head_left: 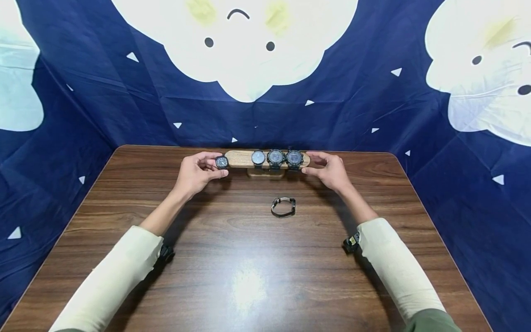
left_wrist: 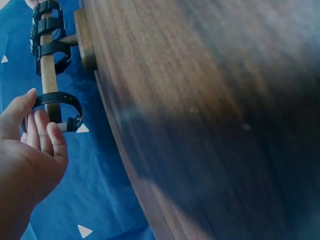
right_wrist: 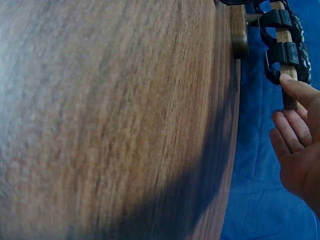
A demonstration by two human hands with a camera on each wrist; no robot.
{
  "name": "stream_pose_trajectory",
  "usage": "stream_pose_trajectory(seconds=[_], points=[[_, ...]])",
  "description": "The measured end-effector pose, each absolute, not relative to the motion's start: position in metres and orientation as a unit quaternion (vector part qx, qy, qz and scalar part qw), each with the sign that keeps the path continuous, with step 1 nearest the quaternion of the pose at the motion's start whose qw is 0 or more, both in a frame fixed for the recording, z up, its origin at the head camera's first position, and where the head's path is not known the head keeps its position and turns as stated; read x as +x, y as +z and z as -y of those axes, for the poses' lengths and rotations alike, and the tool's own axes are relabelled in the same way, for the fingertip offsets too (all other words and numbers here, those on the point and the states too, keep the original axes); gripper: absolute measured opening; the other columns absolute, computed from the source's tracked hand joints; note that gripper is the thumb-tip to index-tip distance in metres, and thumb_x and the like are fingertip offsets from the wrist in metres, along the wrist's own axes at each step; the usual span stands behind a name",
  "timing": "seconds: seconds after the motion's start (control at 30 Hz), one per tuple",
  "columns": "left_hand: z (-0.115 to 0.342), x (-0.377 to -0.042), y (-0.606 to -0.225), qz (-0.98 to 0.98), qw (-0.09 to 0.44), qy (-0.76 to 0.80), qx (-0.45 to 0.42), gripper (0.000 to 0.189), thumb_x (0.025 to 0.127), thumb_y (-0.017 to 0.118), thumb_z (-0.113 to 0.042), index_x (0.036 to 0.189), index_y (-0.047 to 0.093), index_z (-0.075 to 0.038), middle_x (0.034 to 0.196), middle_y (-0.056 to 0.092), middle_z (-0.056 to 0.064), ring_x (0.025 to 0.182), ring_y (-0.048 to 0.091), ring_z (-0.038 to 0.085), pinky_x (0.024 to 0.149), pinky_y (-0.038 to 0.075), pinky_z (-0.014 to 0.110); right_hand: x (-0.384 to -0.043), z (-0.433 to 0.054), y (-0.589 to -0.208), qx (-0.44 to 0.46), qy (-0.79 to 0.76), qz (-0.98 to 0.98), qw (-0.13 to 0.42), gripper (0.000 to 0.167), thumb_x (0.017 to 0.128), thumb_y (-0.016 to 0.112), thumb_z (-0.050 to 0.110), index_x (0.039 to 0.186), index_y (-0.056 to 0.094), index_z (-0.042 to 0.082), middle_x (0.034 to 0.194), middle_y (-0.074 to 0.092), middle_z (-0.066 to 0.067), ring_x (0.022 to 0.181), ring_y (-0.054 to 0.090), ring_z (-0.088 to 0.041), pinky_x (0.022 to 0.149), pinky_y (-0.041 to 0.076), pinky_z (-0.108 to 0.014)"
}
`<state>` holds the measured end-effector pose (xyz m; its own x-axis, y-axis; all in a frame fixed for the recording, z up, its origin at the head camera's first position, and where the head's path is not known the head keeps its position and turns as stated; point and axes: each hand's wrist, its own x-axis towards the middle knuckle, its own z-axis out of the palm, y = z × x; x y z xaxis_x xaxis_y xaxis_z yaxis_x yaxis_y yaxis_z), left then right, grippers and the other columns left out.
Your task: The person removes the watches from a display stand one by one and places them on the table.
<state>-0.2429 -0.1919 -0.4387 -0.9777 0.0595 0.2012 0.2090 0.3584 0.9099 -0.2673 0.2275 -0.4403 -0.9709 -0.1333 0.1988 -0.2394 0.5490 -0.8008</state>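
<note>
At the far side of the table stands a wooden watch stand [head_left: 239, 159], a horizontal bar on a short base [head_left: 265, 174]. Three round-faced watches hang on it: one with a plain dial [head_left: 258, 157] and two chunky black ones [head_left: 275, 157]. My left hand [head_left: 194, 173] pinches a square-faced black watch [head_left: 221, 162] at the bar's left end. In the left wrist view its closed strap [left_wrist: 60, 96] loops about the bar's tip. My right hand [head_left: 332, 173] grips the bar's right end, thumb in front, close beside the outermost watch [right_wrist: 289, 54].
Another black watch [head_left: 293, 206] lies on its side on the brown wooden table [head_left: 199, 258], in front of the stand. A blue cloth [head_left: 145, 115] with white clouds hangs behind and beside the table. Small black devices [head_left: 351, 243] sit at both wrists.
</note>
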Motion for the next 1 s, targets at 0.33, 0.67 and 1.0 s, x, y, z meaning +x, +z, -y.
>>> stream_pose_trajectory(seconds=[0.33, 0.67, 1.0], points=[[0.189, -0.232, -0.435, 0.852, 0.082, -0.506, -0.106, 0.050, 0.078, 0.105, -0.014, 0.124, 0.085, -0.007, 0.103, 0.081, 0.013, 0.083, 0.069, 0.007, 0.074, 0.055, 0.013, -0.267, -0.228, -0.440, 0.105, 0.468, 0.876, 0.058, 0.056, 0.089, 0.097, 0.012, 0.140, 0.077, 0.002, 0.143, 0.077, -0.022, 0.132, 0.074, -0.047, 0.116, 0.059, -0.057], [0.187, -0.224, -0.432, 0.861, 0.097, -0.486, -0.111, 0.052, 0.078, 0.105, -0.015, 0.125, 0.085, -0.011, 0.121, 0.078, 0.013, 0.106, 0.068, 0.022, 0.091, 0.053, 0.019, -0.267, -0.228, -0.441, 0.107, 0.469, 0.875, 0.056, 0.055, 0.089, 0.097, 0.012, 0.139, 0.078, 0.003, 0.142, 0.078, -0.021, 0.131, 0.075, -0.047, 0.116, 0.059, -0.057], [0.186, -0.223, -0.436, 0.852, 0.058, -0.508, -0.114, 0.050, 0.080, 0.104, -0.018, 0.126, 0.083, -0.014, 0.136, 0.082, 0.009, 0.122, 0.073, 0.027, 0.110, 0.055, 0.050, -0.268, -0.228, -0.442, 0.099, 0.470, 0.876, 0.053, 0.055, 0.089, 0.097, 0.014, 0.140, 0.078, 0.005, 0.144, 0.077, -0.021, 0.132, 0.074, -0.047, 0.115, 0.060, -0.058]])
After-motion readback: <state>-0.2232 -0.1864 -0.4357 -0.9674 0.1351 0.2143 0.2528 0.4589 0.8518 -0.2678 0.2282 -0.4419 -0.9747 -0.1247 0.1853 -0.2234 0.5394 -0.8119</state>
